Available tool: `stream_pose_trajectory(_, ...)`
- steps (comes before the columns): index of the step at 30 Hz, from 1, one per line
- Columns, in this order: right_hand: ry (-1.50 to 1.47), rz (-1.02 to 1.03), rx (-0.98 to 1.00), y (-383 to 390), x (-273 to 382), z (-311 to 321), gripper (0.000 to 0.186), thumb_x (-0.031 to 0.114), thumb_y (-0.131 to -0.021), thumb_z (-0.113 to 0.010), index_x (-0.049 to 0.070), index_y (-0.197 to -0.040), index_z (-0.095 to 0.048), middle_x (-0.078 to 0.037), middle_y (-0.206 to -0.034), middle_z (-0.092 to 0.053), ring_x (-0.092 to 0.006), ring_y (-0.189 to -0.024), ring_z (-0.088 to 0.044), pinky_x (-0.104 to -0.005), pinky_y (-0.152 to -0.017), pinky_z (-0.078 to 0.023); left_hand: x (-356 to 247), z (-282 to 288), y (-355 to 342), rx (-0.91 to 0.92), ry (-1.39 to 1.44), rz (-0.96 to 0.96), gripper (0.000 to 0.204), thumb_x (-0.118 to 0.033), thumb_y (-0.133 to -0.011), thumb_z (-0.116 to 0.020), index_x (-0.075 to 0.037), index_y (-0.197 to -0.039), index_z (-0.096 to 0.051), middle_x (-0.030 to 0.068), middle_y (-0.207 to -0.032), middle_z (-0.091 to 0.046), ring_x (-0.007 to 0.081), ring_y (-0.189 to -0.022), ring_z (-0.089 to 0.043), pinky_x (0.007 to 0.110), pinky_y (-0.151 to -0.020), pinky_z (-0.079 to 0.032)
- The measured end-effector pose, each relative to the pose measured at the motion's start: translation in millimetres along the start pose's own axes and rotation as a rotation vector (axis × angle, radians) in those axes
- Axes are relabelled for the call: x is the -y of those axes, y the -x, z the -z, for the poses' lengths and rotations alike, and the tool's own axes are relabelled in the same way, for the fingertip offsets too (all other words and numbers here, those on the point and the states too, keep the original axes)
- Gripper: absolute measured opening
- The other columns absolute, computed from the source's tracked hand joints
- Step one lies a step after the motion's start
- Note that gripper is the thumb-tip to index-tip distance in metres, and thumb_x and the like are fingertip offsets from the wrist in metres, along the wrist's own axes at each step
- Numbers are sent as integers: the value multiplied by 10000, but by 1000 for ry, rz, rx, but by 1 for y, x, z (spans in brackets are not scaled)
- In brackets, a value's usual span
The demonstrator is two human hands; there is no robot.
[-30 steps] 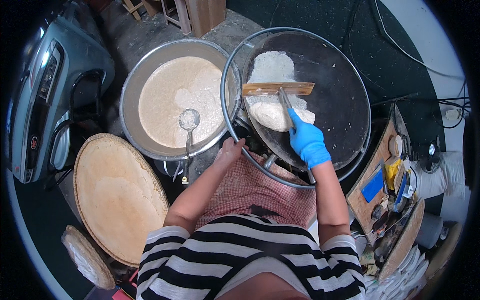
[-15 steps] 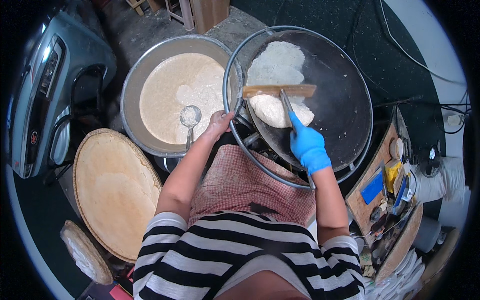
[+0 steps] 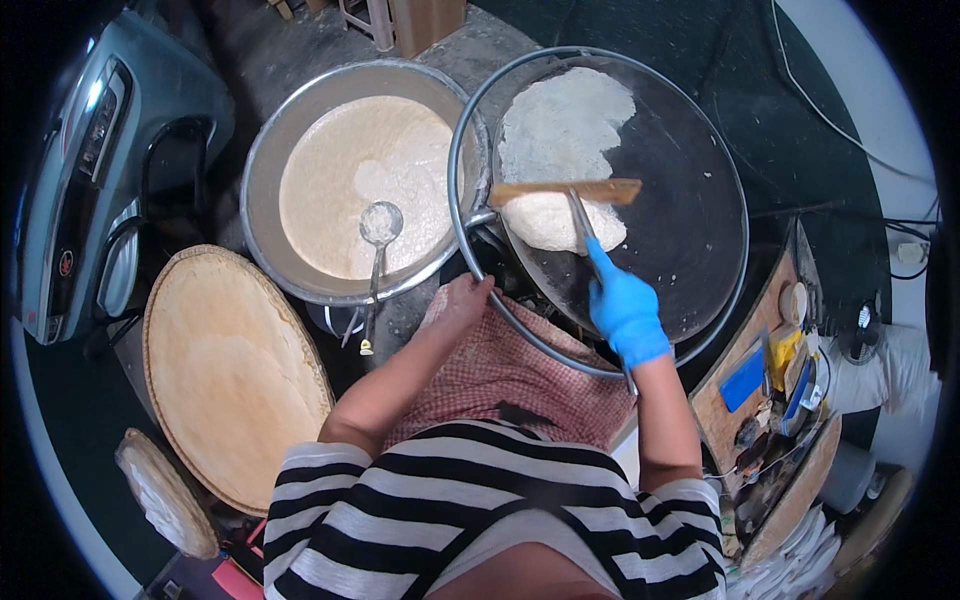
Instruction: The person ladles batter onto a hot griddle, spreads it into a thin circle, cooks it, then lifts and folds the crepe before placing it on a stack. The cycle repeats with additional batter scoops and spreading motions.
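Observation:
My right hand point(image 3: 628, 310), in a blue glove, is closed on the metal handle of a wooden-bladed scraper point(image 3: 530, 191). The blade lies across the upper edge of a pale lump of dough point(image 3: 560, 225) on the dark round griddle point(image 3: 680, 240). Beyond it a thin, ragged pale layer point(image 3: 555, 120) coats the griddle's surface. My bare left hand point(image 3: 465, 298) has its fingers closed on the metal ring point(image 3: 519, 325) around the griddle, at its near left side. Left of the griddle, a ladle point(image 3: 381, 222) rests in a large metal pot point(image 3: 268, 190) of pale batter.
A wide round tray point(image 3: 230, 390) and a smaller one point(image 3: 165, 495) stand at lower left. A grey-blue machine point(image 3: 120, 200) is at the far left. A cluttered board point(image 3: 745, 360) holds tools at the right. Wooden stools point(image 3: 365, 22) and cables point(image 3: 830, 135) sit behind.
The scraper has moved slightly right, and the pale layer beyond it reaches farther across the griddle. My left hand rose along the ring, then came back down to its near left side.

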State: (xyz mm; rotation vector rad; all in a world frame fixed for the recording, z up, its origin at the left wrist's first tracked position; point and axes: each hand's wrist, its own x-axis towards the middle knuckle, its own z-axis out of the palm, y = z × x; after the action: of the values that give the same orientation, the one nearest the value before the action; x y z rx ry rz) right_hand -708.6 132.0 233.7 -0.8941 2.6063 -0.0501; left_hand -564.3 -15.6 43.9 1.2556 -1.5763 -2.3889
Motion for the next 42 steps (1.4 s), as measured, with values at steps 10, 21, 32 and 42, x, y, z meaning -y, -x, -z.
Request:
stream_pose_trajectory(10, -30, 1, -98, -21, 4, 4, 522, 166, -807, -529, 216, -1312, -402, -208, -780, -614, -376, -702, -596, -461, -645, -471, -62, 41, -53, 51, -44, 23, 225, -248, -908, -505, -27, -905, -547, 50, -780, -619, 109, -656, -589, 224, -581, -492)
stream_pose_trajectory(21, -66, -50, -62, -3, -15, 12, 539, 155, -813, -523, 239, -1326, -379, -224, -787, -607, -390, -717, -592, -457, -647, -473, 8, -2, 25, 39, -160, -136, 310, -300, -875, -534, 4, -916, -577, 101, -805, -617, 170, -706, -592, 272, -614, -470)
stream_pose_trajectory(32, 10, -82, 70, 28, -22, 23, 566, 135, -800, -518, 192, -1344, -371, -207, -737, -611, -357, -656, -604, -442, -622, -476, -35, 29, -31, 113, -113, 68, 286, -278, -910, -499, 7, -917, -525, 104, -776, -622, 165, -681, -607, 290, -603, -511)
stream_pose_trajectory(42, 61, -15, 22, 23, -5, 9, 623, 105, -774, -519, 209, -1362, -341, -195, -715, -615, -351, -637, -604, -441, -608, -481, -33, 45, -25, 108, -30, -129, 290, -304, -890, -510, -23, -895, -582, 38, -723, -591, 96, -572, -546, 209, -491, -412)
